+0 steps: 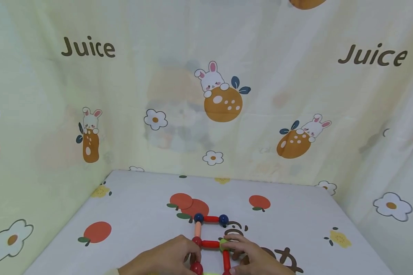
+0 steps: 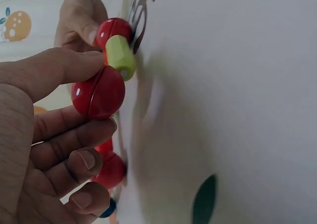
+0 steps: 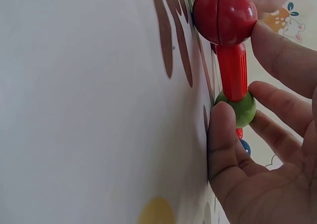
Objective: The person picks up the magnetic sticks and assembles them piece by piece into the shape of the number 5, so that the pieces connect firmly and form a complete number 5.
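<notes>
A figure of balls joined by rods lies on the table. My left hand pinches its near-left red ball between thumb and fingers. A yellow-green rod runs from the near-right red ball towards that ball; whether they join I cannot tell. My right hand holds the green ball between its fingers, its thumb touching the near-right red ball. A red rod links these two. Another red rod connects the green ball to a middle-left red ball, beside my left fingers.
Beyond the hands, a peach rod leads to a blue ball, and a red rod joins it to a second blue ball. The printed tabletop meets hanging patterned cloth at its back and sides.
</notes>
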The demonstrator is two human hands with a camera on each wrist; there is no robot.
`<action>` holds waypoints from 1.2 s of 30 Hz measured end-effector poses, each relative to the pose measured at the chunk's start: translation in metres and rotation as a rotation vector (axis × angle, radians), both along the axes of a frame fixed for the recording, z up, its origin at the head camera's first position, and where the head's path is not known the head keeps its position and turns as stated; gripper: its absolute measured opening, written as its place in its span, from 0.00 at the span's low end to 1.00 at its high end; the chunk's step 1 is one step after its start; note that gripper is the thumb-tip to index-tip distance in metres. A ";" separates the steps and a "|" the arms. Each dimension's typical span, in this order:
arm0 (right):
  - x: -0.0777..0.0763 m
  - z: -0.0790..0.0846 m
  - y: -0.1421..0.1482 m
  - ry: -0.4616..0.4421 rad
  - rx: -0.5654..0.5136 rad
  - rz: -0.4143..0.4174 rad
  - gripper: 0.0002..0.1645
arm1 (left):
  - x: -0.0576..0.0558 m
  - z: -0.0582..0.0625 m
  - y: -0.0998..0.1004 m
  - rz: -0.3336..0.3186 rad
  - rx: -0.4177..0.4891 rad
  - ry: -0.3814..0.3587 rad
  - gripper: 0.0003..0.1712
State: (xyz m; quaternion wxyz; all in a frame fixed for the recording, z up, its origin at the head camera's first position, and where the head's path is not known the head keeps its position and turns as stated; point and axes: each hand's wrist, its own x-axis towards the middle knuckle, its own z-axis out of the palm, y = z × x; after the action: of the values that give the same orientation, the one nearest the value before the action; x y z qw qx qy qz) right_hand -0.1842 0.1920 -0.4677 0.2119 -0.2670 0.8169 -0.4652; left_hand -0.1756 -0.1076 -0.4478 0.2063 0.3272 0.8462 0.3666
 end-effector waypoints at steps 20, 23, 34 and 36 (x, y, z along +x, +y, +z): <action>0.002 0.002 0.001 -0.016 -0.017 0.003 0.31 | 0.005 -0.013 0.001 -0.057 0.005 -0.052 0.15; 0.002 0.001 0.002 -0.018 -0.019 0.006 0.32 | 0.006 -0.016 0.005 -0.076 -0.034 0.009 0.15; 0.004 0.000 0.002 -0.024 -0.011 -0.004 0.32 | 0.007 -0.024 0.019 -0.079 -0.189 0.181 0.07; 0.003 0.000 0.001 -0.022 -0.022 0.000 0.32 | 0.007 -0.025 0.020 -0.069 -0.202 0.199 0.08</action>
State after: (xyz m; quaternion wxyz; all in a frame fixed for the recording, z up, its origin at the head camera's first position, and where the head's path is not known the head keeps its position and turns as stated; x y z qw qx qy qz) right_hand -0.1809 0.1934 -0.4674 0.2176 -0.2642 0.8094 -0.4771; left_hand -0.1689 -0.0878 -0.4724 0.1659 0.3685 0.8832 0.2380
